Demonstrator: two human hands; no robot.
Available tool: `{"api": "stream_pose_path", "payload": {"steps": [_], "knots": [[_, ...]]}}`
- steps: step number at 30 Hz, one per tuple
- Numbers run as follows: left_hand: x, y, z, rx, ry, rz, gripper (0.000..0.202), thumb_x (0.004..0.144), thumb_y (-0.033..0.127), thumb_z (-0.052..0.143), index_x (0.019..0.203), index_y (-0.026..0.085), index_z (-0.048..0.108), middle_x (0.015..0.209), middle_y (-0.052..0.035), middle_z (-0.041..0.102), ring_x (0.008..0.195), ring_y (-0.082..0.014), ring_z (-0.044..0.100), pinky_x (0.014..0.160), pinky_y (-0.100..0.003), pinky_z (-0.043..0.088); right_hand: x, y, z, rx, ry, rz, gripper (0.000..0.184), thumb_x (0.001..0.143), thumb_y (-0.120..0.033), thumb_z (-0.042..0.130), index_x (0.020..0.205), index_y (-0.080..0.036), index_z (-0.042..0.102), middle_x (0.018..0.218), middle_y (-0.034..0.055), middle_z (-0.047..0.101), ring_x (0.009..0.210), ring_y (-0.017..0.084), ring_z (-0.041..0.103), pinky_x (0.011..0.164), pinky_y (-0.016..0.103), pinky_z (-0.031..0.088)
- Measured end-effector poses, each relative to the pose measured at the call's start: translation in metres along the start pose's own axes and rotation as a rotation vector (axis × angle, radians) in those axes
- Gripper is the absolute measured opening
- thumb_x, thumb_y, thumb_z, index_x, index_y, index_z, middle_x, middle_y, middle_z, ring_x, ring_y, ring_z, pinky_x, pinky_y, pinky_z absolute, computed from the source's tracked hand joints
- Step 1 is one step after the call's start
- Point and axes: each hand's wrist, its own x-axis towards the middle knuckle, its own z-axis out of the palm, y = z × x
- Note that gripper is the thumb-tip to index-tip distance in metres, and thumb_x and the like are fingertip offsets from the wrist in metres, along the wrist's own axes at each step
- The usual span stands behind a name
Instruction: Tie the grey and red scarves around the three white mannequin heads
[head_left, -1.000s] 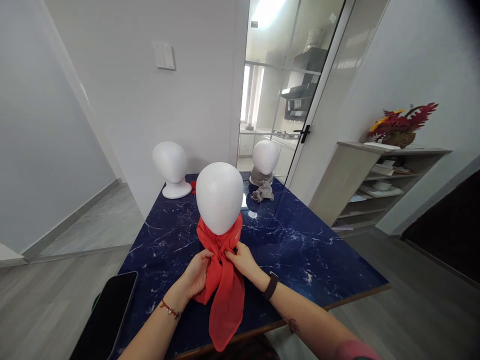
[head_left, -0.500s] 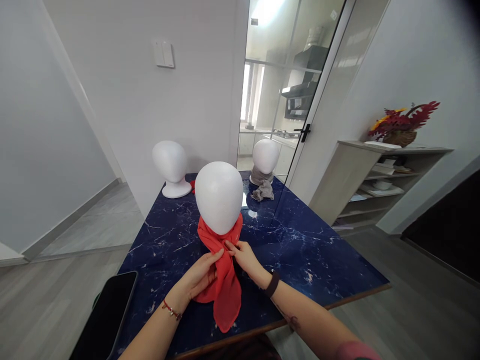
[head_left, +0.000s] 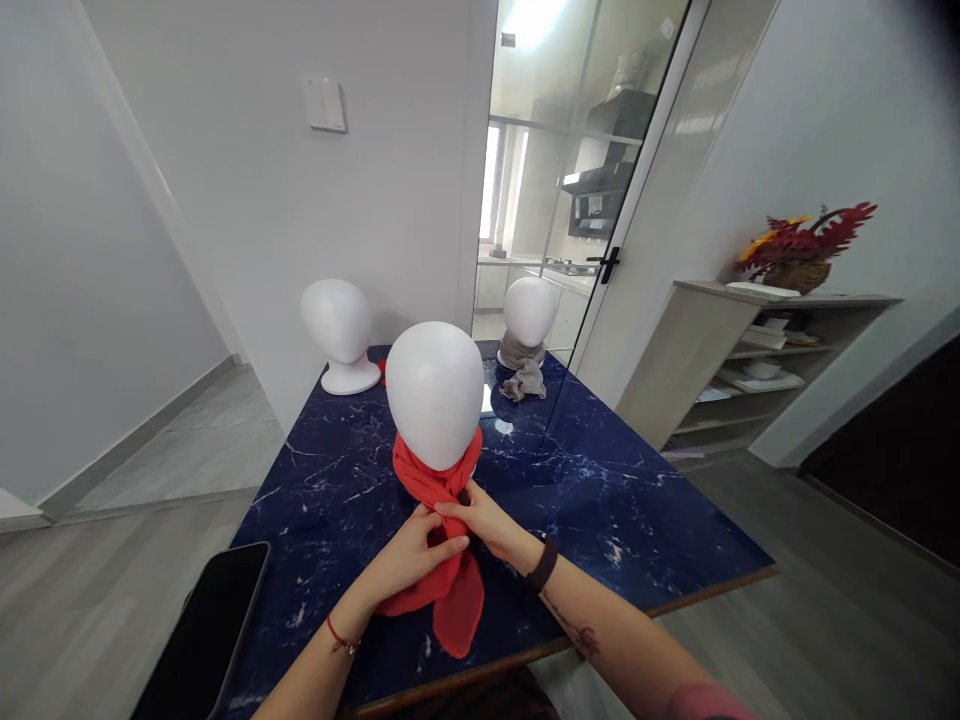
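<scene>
A white mannequin head (head_left: 435, 392) stands on the dark blue marble table (head_left: 615, 500) right in front of me. A red scarf (head_left: 439, 478) is wrapped round its neck, and the loose ends hang down toward the table's near edge. My left hand (head_left: 409, 558) is closed on the scarf's ends just below the neck. My right hand (head_left: 480, 520) pinches the scarf at the knot, its fingers crossing over my left hand's fingers.
Two more white mannequin heads stand at the table's far end: a bare one (head_left: 339, 330) at the left and one with a grey scarf (head_left: 525, 375) at the right. A black phone (head_left: 206, 630) lies at the near left corner. A shelf unit (head_left: 742, 360) stands to the right.
The hanging red ends have been drawn up and shortened. Both hands have moved closer together at the knot, the left hand now gripping the ends where it earlier lay beside them.
</scene>
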Motion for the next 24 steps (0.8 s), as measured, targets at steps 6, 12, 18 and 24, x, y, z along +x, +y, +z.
{"api": "stream_pose_path", "payload": {"steps": [6, 12, 18, 24], "knots": [[0.0, 0.003, -0.006, -0.289, 0.056, -0.124, 0.028, 0.072, 0.041, 0.068, 0.079, 0.015, 0.07, 0.086, -0.0044, 0.064, 0.077, -0.0169, 0.054, 0.072, -0.026, 0.04, 0.002, -0.001, -0.002, 0.018, 0.028, 0.095, 0.039, 0.064, -0.032, 0.074, 0.095, -0.017, 0.056, 0.071, -0.0029, 0.061, 0.048, 0.006, 0.047, 0.045, 0.019, 0.033], [0.001, -0.005, -0.006, -0.72, 0.106, -0.281, 0.03, 0.059, 0.03, 0.078, 0.064, 0.015, 0.052, 0.059, 0.0039, 0.054, 0.052, -0.0068, 0.045, 0.052, -0.019, 0.032, 0.002, -0.002, -0.002, 0.009, 0.043, 0.129, 0.046, 0.061, -0.036, 0.076, 0.097, -0.017, 0.055, 0.076, -0.0012, 0.063, 0.055, 0.008, 0.053, 0.049, 0.02, 0.038], [-0.001, -0.009, -0.023, -0.796, 0.061, -0.426, 0.032, 0.061, 0.02, 0.075, 0.083, 0.019, 0.052, 0.063, 0.0026, 0.062, 0.051, -0.0094, 0.054, 0.051, -0.019, 0.039, -0.002, -0.007, -0.001, 0.102, 0.021, 0.16, 0.053, 0.059, -0.033, 0.078, 0.103, -0.019, 0.052, 0.094, 0.0026, 0.065, 0.077, 0.015, 0.063, 0.068, 0.03, 0.051], [0.0, -0.017, -0.025, -0.861, 0.17, -0.38, 0.026, 0.065, 0.025, 0.075, 0.078, 0.015, 0.056, 0.071, -0.0021, 0.066, 0.062, -0.0106, 0.062, 0.061, -0.02, 0.047, 0.0, -0.004, -0.007, 0.237, -0.012, 0.177, 0.059, 0.051, -0.024, 0.082, 0.101, -0.018, 0.053, 0.096, 0.0042, 0.067, 0.078, 0.016, 0.065, 0.067, 0.028, 0.05]]}}
